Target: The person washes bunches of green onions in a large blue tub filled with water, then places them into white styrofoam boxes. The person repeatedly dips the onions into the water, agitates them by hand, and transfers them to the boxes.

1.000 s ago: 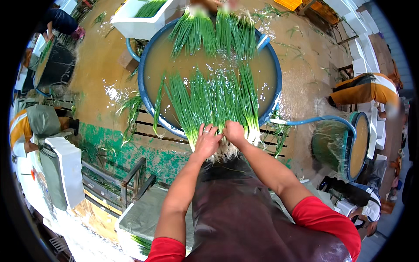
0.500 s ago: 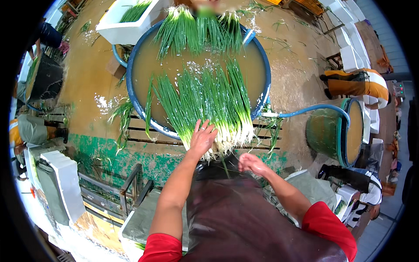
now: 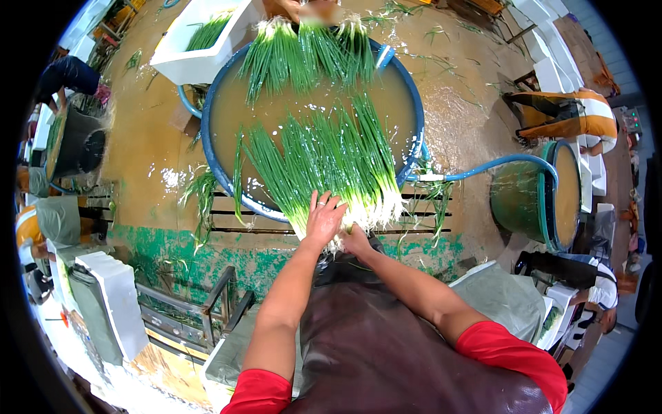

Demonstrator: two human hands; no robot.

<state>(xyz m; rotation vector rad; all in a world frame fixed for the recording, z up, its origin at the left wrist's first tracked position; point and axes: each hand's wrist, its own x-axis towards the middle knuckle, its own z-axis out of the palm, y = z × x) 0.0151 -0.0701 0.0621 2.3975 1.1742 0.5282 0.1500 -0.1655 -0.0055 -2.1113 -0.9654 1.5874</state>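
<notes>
A wide row of spring onions (image 3: 321, 162) lies across the near rim of a round blue tub (image 3: 209, 138) of murky water. Their green tops reach out over the water, and the white root ends point toward me. My left hand (image 3: 325, 219) rests on the pale stems left of the middle, fingers spread. Close beside it, my right hand (image 3: 355, 240) is closed at the root ends of the spring onions. Its fingertips are partly hidden among the roots.
More spring onion bunches (image 3: 303, 58) hang over the tub's far rim, by another person's hand (image 3: 284, 8). A white foam box (image 3: 200, 58) stands far left. A blue hose (image 3: 483, 165) runs right to a green tub (image 3: 520, 200). Co-workers bend on both sides.
My right hand has moved left and forward, from beside the apron to the root ends. My left hand stays on the stems. The view has shifted slightly.
</notes>
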